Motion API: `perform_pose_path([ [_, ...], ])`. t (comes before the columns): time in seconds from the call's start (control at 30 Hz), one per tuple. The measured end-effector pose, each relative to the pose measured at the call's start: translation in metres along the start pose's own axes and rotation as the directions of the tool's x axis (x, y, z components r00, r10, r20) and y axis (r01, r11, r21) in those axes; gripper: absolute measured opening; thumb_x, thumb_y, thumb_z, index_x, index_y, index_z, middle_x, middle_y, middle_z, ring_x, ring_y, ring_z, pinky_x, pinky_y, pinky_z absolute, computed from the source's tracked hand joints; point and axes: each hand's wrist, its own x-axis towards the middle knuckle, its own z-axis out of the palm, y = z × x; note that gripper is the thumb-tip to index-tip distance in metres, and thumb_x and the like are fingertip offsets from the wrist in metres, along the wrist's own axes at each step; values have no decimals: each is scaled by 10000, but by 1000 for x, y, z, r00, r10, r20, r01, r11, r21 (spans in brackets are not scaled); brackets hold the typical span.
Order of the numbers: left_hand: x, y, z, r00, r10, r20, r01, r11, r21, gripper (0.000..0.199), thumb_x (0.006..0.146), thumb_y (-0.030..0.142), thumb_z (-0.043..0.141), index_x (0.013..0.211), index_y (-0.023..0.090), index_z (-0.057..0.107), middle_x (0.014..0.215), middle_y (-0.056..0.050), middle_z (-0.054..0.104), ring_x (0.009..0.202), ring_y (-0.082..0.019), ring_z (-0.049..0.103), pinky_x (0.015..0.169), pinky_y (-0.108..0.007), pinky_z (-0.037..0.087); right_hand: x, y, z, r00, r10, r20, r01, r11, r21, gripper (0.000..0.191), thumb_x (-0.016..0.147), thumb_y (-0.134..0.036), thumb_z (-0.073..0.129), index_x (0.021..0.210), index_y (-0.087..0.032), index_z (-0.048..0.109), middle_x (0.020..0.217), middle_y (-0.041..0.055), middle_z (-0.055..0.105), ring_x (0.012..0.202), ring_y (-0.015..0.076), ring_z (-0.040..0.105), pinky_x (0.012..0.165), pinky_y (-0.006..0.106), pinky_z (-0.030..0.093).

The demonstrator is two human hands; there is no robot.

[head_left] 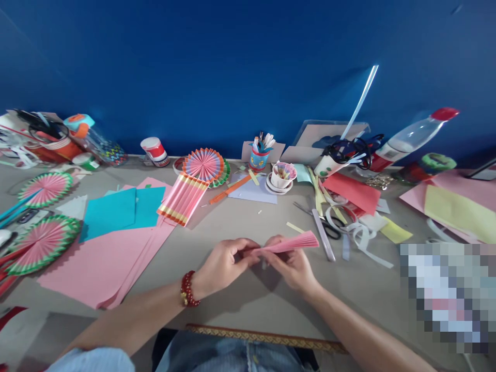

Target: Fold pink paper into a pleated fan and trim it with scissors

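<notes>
A narrow pink pleated paper is held between both hands above the front of the table, its folds fanning slightly at the right end. My left hand pinches its left end, thumb and fingers pressed together. Farther along the strip, my right hand grips it with the thumb on the near side. A red beaded bracelet circles my left wrist. Beyond my left hand lies a pleated pink paper with yellow bands. To the right of my right hand are black-handled scissors and a pale lilac strip.
Pink sheets and blue sheets lie at left, near round paper fans. A paper rosette, a white-and-red tub and a pencil cup stand along the wall. A bottle leans at right.
</notes>
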Motion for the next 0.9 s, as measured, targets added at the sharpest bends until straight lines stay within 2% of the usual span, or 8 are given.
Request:
perform_pose_path([
  [0.07, 1, 0, -1, 1000, -25, 8, 25, 1000, -12, 213, 895, 352, 655, 1001, 176, 711, 909, -45, 765, 822, -177, 701, 734, -234, 522, 1, -3, -2, 999, -22, -31, 22, 1000, -13, 289, 859, -438, 685, 715, -199, 611, 662, 10, 575, 620, 153, 550, 592, 281, 456],
  [0.13, 1, 1, -2, 999, -40, 9, 40, 999, -14, 245, 916, 386, 622, 909, 160, 715, 819, -48, 758, 750, -169, 692, 699, -236, 518, 1, -5, -3, 998, -40, -46, 39, 999, -24, 295, 859, -438, 685, 700, -204, 597, 652, 9, 571, 620, 156, 544, 594, 285, 452],
  [0.27, 1, 2, -3, 1000, -7, -27, 7, 1000, 1, 276, 923, 394, 611, 811, 156, 694, 711, -36, 742, 671, -152, 679, 670, -229, 508, 0, -4, -2, 995, -88, -55, 87, 996, -19, 288, 866, -425, 680, 694, -208, 600, 650, 14, 577, 643, 166, 557, 608, 295, 460],
  [0.43, 0, 3, -4, 1000, -20, -16, 20, 1000, -11, 281, 918, 406, 617, 819, 156, 697, 694, -35, 734, 653, -152, 675, 652, -231, 507, -1, 0, -6, 997, -50, -59, 50, 999, -10, 286, 860, -443, 684, 723, -195, 642, 678, 27, 595, 628, 161, 563, 567, 282, 465],
  [0.63, 2, 2, -6, 997, -77, 13, 78, 994, -75, 326, 914, 431, 611, 786, 140, 680, 700, -54, 713, 658, -152, 670, 650, -237, 506, 4, 1, -16, 962, -15, -273, 27, 999, 42, 379, 836, -532, 685, 692, -187, 622, 653, 21, 596, 553, 135, 547, 523, 268, 480],
  [0.73, 3, 0, -7, 991, -106, 80, 116, 986, -123, 313, 902, 422, 621, 778, 137, 655, 730, -53, 703, 648, -142, 650, 636, -235, 503, 5, 3, -18, 962, -23, -274, 35, 999, 40, 363, 839, -515, 689, 708, -184, 622, 648, 11, 584, 528, 126, 541, 505, 265, 482],
  [0.83, 3, -1, -7, 991, -85, 102, 93, 993, -79, 225, 877, 366, 653, 841, 144, 652, 786, -40, 687, 698, -137, 624, 670, -231, 493, 5, 4, -17, 963, -16, -269, 27, 999, 37, 342, 845, -497, 690, 723, -185, 619, 646, 4, 579, 517, 122, 542, 501, 261, 482],
  [0.9, 3, -2, -7, 996, -30, 79, 33, 999, -38, 221, 852, 335, 685, 984, 159, 660, 893, -43, 695, 786, -148, 627, 726, -235, 494, 4, 3, -16, 965, -31, -261, 39, 999, 27, 329, 859, -484, 678, 730, -186, 623, 649, 6, 583, 522, 125, 546, 506, 262, 481],
])
